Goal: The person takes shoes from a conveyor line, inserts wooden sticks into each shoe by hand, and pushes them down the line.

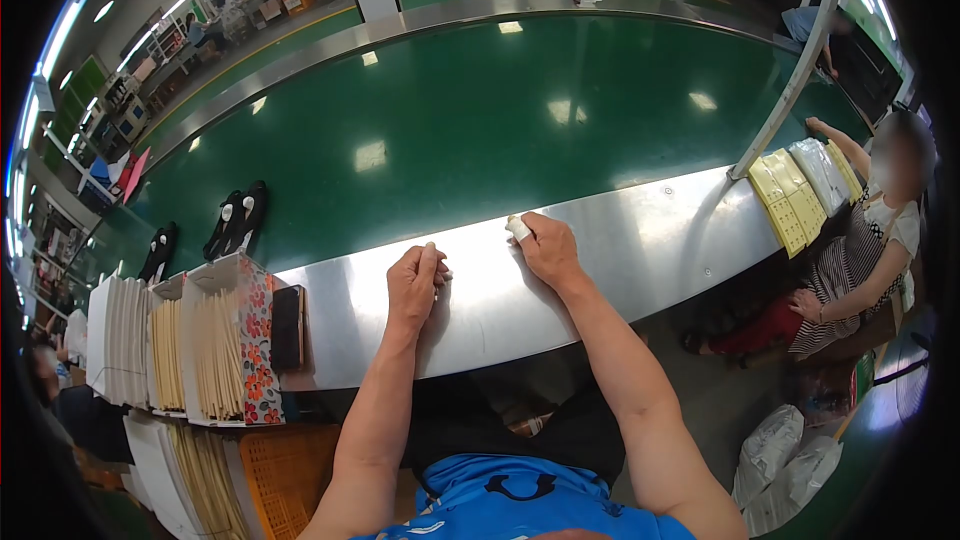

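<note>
My left hand (417, 285) rests over the metal ledge (480, 330), its fingers curled together; whether anything small is between them cannot be made out. To its right, my right hand (544, 248) is near the ledge's far edge, fingers closed, with a pale wrap or small white thing (518, 229) at the fingertips. The two hands are apart. Beyond them lies the green conveyor belt (450, 110). Left of my left hand, a dark phone-like case (288, 328) is beside a floral box (262, 340).
Boxes of thin pale strips (222, 350) stand at the left, near black sandals (238, 220) on the belt. An orange crate (285, 475) sits below. At the right are yellow packs (785, 202), a slanted pole (795, 90) and a seated person (865, 260).
</note>
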